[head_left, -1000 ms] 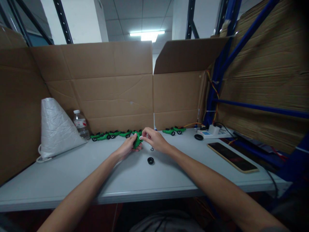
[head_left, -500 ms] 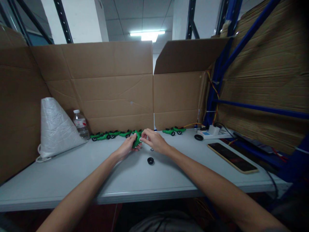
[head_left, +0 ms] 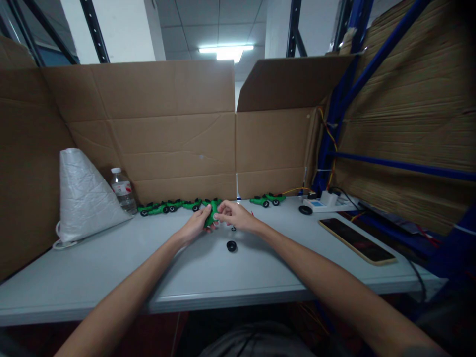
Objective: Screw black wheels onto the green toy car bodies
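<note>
My left hand (head_left: pixel 196 226) is wrapped round a green toy car (head_left: pixel 211 216) and holds it up over the table. Thumb and fingers of my right hand (head_left: pixel 233 216) are closed together at the car's right side; whatever they pinch is hidden by the fingertips. Below the hands a black toy wheel (head_left: pixel 231 246) lies on the table. A small black ring (head_left: pixel 233 228) is just under my right hand.
Several green toy cars (head_left: pixel 174 205) stand in a row along the cardboard wall (head_left: pixel 171 148), with more green cars (head_left: pixel 267 200) further right. At left are a silvery bag (head_left: pixel 87 198) and a water bottle (head_left: pixel 123 192). A phone (head_left: pixel 357 240), black disc (head_left: pixel 305 210) and power strip (head_left: pixel 327 203) lie at right.
A small white round piece seen at my right fingertips is now covered by them. Both hands stay at nearly the same place on the car; the view has shifted slightly.
</note>
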`<state>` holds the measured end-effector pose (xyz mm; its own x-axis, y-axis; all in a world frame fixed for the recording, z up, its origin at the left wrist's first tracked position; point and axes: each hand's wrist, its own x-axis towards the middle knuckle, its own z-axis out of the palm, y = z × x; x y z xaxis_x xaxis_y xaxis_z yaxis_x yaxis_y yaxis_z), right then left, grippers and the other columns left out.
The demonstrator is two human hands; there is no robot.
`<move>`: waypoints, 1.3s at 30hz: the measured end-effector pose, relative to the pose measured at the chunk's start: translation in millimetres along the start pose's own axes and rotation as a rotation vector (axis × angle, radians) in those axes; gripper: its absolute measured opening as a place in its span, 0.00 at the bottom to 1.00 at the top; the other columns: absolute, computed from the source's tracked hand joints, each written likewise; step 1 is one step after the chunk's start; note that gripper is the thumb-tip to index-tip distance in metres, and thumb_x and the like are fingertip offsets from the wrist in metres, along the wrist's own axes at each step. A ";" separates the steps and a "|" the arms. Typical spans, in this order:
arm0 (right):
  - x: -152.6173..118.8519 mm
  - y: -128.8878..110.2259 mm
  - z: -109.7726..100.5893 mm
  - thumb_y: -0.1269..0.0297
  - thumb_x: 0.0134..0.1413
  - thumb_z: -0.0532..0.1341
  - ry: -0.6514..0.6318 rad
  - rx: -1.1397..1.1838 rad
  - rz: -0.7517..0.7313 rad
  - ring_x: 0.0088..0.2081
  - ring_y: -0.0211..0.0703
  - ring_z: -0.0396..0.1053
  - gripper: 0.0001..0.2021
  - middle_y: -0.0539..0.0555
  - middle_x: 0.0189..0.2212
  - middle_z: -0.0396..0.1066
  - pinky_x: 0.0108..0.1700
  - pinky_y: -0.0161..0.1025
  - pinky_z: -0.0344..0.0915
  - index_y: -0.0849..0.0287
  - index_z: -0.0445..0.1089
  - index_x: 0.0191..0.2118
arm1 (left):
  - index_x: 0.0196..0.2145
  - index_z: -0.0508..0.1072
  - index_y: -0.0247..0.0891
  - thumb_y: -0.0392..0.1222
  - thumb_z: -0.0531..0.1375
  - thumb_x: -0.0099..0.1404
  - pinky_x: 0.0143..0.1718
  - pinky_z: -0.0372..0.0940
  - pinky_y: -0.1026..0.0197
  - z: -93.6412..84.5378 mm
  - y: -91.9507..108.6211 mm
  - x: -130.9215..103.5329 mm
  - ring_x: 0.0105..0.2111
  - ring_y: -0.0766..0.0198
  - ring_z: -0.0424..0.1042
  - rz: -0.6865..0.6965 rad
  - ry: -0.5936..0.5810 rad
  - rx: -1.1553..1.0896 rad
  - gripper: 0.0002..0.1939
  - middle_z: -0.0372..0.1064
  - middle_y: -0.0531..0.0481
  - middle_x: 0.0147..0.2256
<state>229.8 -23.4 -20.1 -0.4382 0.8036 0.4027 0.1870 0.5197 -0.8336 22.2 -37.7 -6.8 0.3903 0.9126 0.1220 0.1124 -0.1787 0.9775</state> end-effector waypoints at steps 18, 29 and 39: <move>-4.9 -0.5 2.2 0.42 0.64 0.62 -0.071 -0.134 0.001 0.28 0.39 0.69 0.21 0.52 0.29 0.74 0.31 0.34 0.61 0.58 0.67 0.35 | 0.38 0.71 0.36 0.74 0.50 0.69 0.24 0.63 0.63 6.9 -4.0 -3.3 0.24 0.64 0.70 0.081 -0.037 0.248 0.35 0.71 0.48 0.27; -4.1 -3.0 0.0 0.39 0.60 0.64 -0.123 -0.034 0.000 0.27 0.38 0.68 0.23 0.51 0.28 0.75 0.30 0.34 0.62 0.58 0.66 0.35 | 0.37 0.70 0.38 0.71 0.49 0.71 0.27 0.66 0.60 4.7 -6.9 -5.1 0.25 0.60 0.73 0.172 0.038 0.381 0.32 0.73 0.48 0.28; -2.9 -4.9 1.7 0.41 0.60 0.64 -0.075 -0.111 -0.031 0.28 0.39 0.69 0.23 0.51 0.27 0.75 0.31 0.34 0.61 0.58 0.68 0.33 | 0.35 0.71 0.39 0.66 0.50 0.74 0.30 0.64 0.59 0.4 -5.9 -4.3 0.25 0.60 0.71 0.260 0.097 0.462 0.28 0.73 0.49 0.26</move>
<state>228.6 -28.7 -17.9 -0.5094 0.7647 0.3948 0.2664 0.5763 -0.7726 20.2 -40.7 -13.2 0.3754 0.8427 0.3860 0.4226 -0.5263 0.7379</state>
